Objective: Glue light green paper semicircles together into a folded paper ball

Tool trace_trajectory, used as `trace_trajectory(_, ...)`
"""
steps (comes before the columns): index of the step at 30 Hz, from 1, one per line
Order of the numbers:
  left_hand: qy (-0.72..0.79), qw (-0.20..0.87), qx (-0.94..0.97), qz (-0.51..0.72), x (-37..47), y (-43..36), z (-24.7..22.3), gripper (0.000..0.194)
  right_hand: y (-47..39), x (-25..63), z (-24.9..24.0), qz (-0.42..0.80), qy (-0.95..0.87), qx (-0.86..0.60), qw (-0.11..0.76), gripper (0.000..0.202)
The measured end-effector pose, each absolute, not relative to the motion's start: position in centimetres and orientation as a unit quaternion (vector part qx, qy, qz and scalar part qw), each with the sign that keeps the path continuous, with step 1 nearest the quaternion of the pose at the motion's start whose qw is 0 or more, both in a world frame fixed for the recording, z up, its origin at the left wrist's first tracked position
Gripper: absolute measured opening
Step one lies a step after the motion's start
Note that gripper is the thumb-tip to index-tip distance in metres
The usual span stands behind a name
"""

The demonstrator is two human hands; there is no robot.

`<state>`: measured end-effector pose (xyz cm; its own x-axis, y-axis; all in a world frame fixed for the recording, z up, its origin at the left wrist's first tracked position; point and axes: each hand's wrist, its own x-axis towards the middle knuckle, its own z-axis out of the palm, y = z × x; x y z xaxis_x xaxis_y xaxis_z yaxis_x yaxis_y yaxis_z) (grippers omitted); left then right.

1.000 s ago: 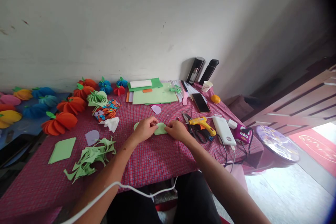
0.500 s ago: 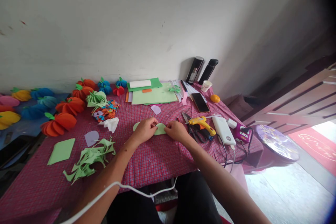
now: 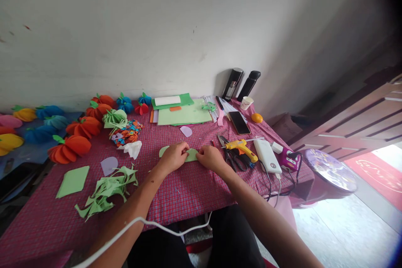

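Note:
A light green paper piece (image 3: 191, 155) with a rounded edge lies low over the checked tablecloth, between my two hands. My left hand (image 3: 174, 155) pinches its left side with thumb and fingertips. At its right edge, the closed fingers of my right hand (image 3: 210, 157) grip the same paper. Another light green cut piece (image 3: 162, 150) shows partly from behind my left hand. Beyond the hands rests a lilac rounded paper piece (image 3: 186, 131). To the right of my right hand are a yellow glue gun (image 3: 242, 147) and black-handled scissors (image 3: 231, 159).
Green paper scraps (image 3: 103, 192) and a stack of light green squares (image 3: 73, 181) lie left. Folded-paper pumpkins (image 3: 73, 146) line the far left. Paper sheets (image 3: 185, 115) sit along the wall. A phone (image 3: 239, 123), white power bank (image 3: 266, 155) and cables (image 3: 270, 190) are right.
Both hands hold nearly the same place and grip on the green paper. The whole view has shifted very slightly; nothing else has visibly moved.

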<state>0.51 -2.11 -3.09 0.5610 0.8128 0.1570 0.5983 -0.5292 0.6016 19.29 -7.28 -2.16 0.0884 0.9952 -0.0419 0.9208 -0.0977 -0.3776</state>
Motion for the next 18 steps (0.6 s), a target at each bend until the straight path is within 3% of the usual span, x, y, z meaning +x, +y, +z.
trace_trajectory(10, 0.424, 0.213, 0.859, 0.192, 0.6, -2.2, -3.0, 0.01, -7.3, 18.9, -2.2, 0.141, -0.649, -0.738, 0.117, 0.016)
trace_trajectory(18, 0.407, 0.164, 0.868, 0.234, -0.2, -3.0, -2.0, 0.007, -7.9, 19.0, -1.8, 0.144, -0.639, -0.737, 0.165, 0.011)
